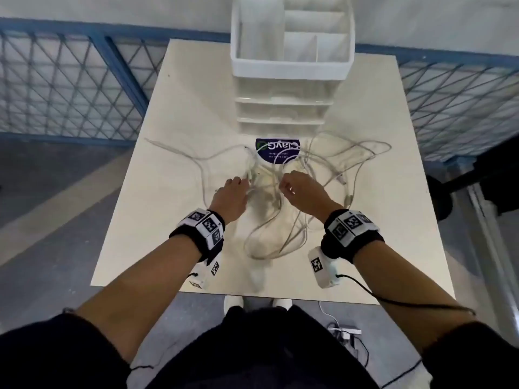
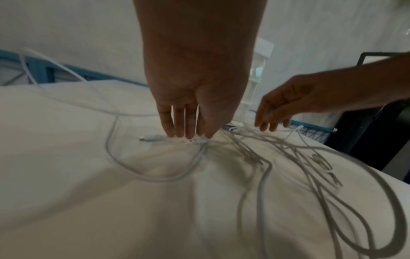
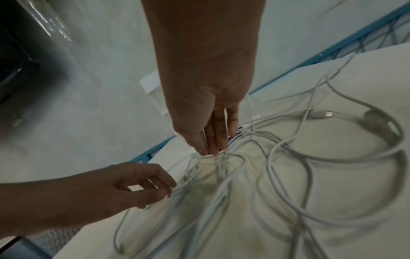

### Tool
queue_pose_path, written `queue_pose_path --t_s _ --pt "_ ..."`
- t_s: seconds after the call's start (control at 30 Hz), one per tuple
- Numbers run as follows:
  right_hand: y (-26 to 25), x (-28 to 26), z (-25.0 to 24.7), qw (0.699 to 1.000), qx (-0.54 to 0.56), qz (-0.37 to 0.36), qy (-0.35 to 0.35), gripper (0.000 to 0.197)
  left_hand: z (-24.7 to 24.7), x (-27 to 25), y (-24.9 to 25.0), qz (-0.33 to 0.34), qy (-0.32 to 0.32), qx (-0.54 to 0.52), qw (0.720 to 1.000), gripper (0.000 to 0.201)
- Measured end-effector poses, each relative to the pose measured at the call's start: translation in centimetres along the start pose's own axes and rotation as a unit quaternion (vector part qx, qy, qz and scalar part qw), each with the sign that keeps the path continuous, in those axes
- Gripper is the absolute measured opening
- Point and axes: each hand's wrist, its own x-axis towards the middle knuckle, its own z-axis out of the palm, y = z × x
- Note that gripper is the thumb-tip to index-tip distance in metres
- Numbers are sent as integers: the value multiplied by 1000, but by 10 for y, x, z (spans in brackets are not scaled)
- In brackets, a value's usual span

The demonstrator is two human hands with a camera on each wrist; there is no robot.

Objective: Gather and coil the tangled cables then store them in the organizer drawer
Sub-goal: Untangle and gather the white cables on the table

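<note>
A tangle of white cables [image 1: 280, 220] sprawls over the middle of the pale table [image 1: 174, 122]. My left hand [image 1: 243, 182] reaches down into the tangle's left side, where thumb and fingers pinch a strand beside a connector [image 2: 150, 137]. Close to its right, my right hand [image 1: 282, 187] hangs over the tangle's centre, its fingertips [image 3: 208, 151] closed on a thin loop of cable. A white organizer [image 1: 289, 66] with shut drawers [image 1: 280, 108] stands at the far edge. Loose loops [image 3: 332, 157] trail right and toward me.
A round dark blue sticker [image 1: 276, 151] lies under the cables in front of the organizer. Blue mesh fencing [image 1: 70, 94] runs behind the table on both sides. A power strip [image 1: 345, 332] sits on the floor by my feet. Dark equipment [image 1: 449, 197] stands off the right edge.
</note>
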Motion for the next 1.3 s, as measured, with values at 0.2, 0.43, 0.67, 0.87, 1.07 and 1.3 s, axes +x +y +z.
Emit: queue_pose_path --t_s 0.2,0.43,0.67,0.87,1.07,1.3 --pt "-1 20 -3 1000 -8 -16 -16 20 8 12 1 -24 19 -19 999 33" --pt "-6 28 -14 997 -5 -45 -64 45 -18 15 4 53 97 -101 989 25" --pt "-18 18 -45 957 267 -98 -48 21 -94 -6 40 125 215 -363 898 9" --pt "19 7 -47 979 142 -82 -123 18 -135 -25 60 137 306 -583 740 16" --pt "35 -13 -55 975 219 -21 -20 30 -127 -30 42 113 330 -418 839 9" --pt "-26 -26 -98 973 197 -116 -19 19 -79 -23 50 164 113 -320 926 2"
